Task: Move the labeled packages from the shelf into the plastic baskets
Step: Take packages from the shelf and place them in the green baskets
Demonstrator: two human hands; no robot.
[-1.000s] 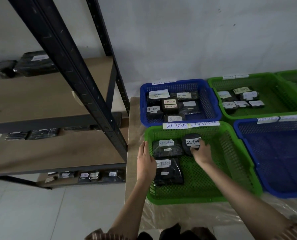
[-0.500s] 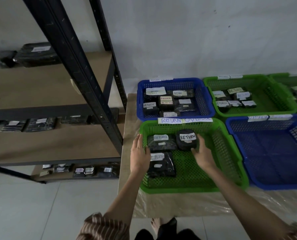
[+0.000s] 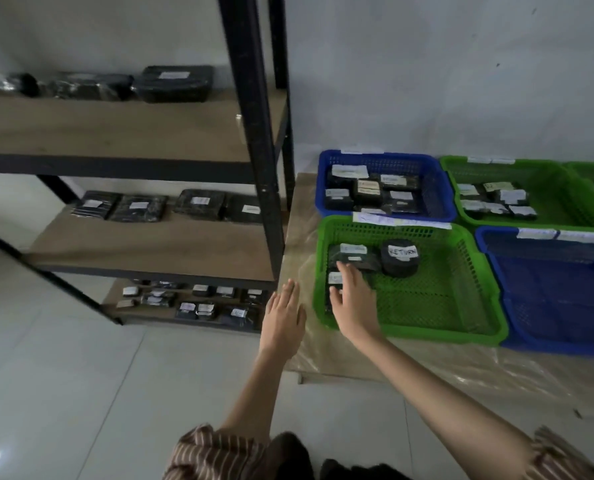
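shelf [image 3: 126, 131]: left of both hands; dark metal posts, bare wooden boards. Flat black wrapped packages [image 3: 198, 204] with white labels wait in rows, apparently for sorting.
left hand [image 3: 285, 318]: fingers straight, together, holding nothing, over the table [image 3: 299, 244] edge.
right hand [image 3: 352, 306]: fingers loosely spread, holding nothing, above the green basket's [image 3: 427, 306] left side.
round package [image 3: 401, 258]: just right of that hand, inside the mesh basket, labelled RETURN.
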